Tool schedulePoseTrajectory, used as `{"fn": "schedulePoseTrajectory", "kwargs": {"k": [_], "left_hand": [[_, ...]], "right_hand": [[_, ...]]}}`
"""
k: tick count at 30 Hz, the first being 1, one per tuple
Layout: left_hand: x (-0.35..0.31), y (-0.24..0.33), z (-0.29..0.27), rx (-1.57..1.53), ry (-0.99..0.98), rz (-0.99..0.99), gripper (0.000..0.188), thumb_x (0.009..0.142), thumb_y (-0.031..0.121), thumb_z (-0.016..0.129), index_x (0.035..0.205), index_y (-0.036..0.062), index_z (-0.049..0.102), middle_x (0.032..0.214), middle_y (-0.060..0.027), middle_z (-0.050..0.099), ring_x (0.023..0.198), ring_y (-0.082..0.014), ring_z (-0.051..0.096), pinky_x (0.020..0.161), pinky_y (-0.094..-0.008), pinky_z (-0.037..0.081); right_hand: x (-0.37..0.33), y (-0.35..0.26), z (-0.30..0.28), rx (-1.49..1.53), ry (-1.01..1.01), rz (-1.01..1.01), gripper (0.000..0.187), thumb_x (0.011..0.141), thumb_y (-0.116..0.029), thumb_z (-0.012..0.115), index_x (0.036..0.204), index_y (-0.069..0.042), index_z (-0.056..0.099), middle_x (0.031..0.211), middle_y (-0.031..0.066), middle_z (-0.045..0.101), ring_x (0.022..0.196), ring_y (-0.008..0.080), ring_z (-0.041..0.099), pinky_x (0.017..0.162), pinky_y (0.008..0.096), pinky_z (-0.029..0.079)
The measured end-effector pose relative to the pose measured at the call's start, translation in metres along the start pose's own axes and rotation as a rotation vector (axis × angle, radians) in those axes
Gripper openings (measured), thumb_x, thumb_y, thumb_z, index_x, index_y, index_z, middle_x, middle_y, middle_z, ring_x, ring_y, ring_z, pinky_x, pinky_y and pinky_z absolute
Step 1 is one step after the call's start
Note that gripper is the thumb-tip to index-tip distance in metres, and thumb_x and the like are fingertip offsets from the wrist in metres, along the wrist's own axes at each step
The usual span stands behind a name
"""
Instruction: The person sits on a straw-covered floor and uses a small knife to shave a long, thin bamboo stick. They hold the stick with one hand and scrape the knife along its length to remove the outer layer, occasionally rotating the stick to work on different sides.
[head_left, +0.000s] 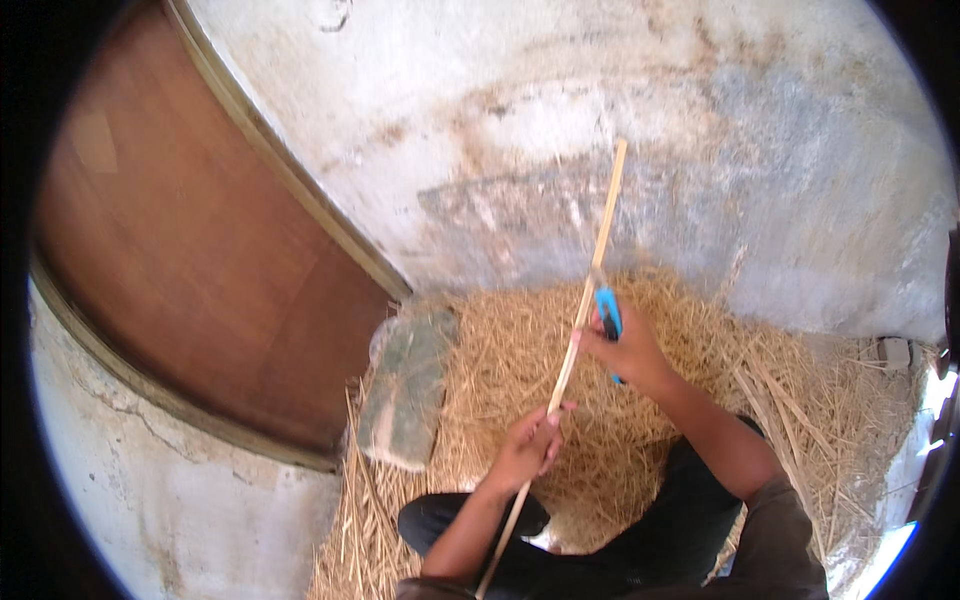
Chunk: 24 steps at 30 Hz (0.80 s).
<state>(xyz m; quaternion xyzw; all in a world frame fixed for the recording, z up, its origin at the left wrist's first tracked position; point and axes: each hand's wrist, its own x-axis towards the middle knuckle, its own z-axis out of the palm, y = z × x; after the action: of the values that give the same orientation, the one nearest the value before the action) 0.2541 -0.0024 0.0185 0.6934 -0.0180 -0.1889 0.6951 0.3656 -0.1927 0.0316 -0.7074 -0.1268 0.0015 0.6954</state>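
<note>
A long, thin pale strip (608,210), like split bamboo or wood, runs slantwise from the lower middle up toward the wall. My left hand (525,448) is closed around its lower part. Farther up, my right hand (632,348) grips a blue and black utility knife (608,312), with the thumb side against the strip. The knife's front end lies next to the strip; its blade is too small to make out clearly. Beyond both hands the strip's far end sticks out free in front of the wall.
Straw and loose shavings (500,340) cover the ground around my bent legs (690,500). A flat greenish stone slab (408,385) lies at left, beside a brown door panel (230,230). A stained plaster wall (800,180) stands ahead. Several longer strips (785,410) lie at right.
</note>
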Motion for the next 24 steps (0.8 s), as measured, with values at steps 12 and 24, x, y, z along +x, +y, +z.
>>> {"fn": "schedulePoseTrajectory", "kwargs": {"k": [12,24], "left_hand": [[-0.027,0.023,0.019,0.208,0.164,0.106,0.030,0.101,0.019,0.041,0.128,0.0058,0.047,0.065,0.0023,0.045,0.052,-0.0050,0.039,0.047,-0.0207,0.033],[-0.075,0.025,0.026,0.206,0.172,0.064,0.031,0.100,0.012,0.042,0.129,0.0027,0.048,0.061,0.0044,0.040,0.052,-0.0046,0.036,0.048,-0.0213,0.029]], "right_hand": [[-0.036,-0.005,0.003,-0.872,-0.196,-0.429,0.061,0.079,-0.065,0.057,0.058,-0.008,0.056,0.045,0.0091,0.048,0.040,0.0279,0.053,0.042,0.0397,0.041],[-0.015,0.009,-0.005,-1.070,-0.023,-0.383,0.063,0.073,-0.071,0.059,0.055,-0.010,0.058,0.041,0.0086,0.048,0.036,0.0250,0.051,0.038,0.0374,0.039]]}}
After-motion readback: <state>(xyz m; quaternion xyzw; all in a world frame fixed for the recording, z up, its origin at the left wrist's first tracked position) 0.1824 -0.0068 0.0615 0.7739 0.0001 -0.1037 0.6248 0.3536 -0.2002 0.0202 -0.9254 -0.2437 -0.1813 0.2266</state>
